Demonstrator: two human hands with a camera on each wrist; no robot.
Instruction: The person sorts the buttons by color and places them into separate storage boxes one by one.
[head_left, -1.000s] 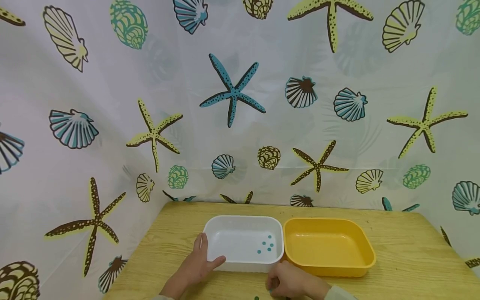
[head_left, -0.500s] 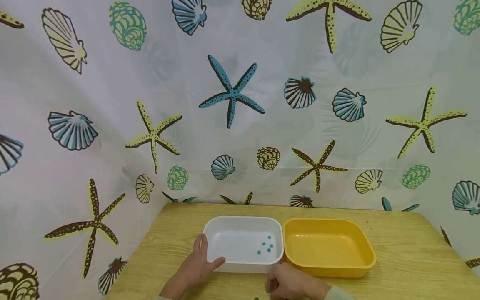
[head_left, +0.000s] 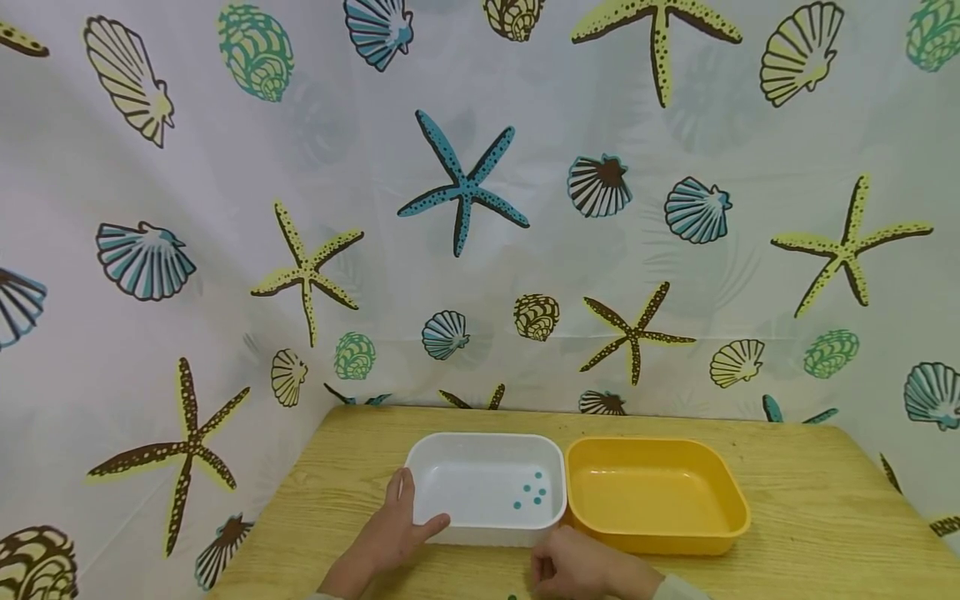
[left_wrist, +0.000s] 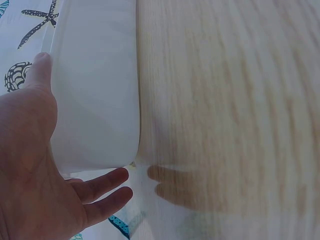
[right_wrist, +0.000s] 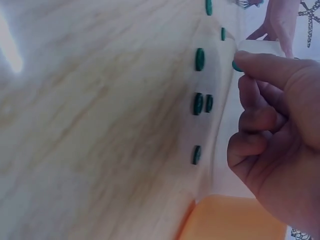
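My left hand (head_left: 387,529) rests at the left front corner of the white tray (head_left: 487,535), thumb on its front rim and fingers stretched along its left end. In the left wrist view the thumb (left_wrist: 42,70) lies against the rim of that tray (left_wrist: 95,90). Just in front of the two trays, my right hand (head_left: 573,562) is low over the table. Its thumb and forefinger pinch a small green disc (right_wrist: 237,66), mostly hidden by the fingertips, while its other fingers are curled. Several small teal discs (head_left: 537,501) lie inside the white tray, toward its right end.
A yellow tray (head_left: 660,543) stands right beside the white one. Several green discs (right_wrist: 198,104) lie spread on the wooden table (head_left: 817,508) near my right hand. One more disc (head_left: 512,597) shows at the head view's bottom edge. A shell-patterned curtain (head_left: 480,250) hangs behind the table.
The teal disc seen at my right fingertips a second ago is hidden in the head view now. My right hand has barely shifted; my left hand and both trays have stayed put.
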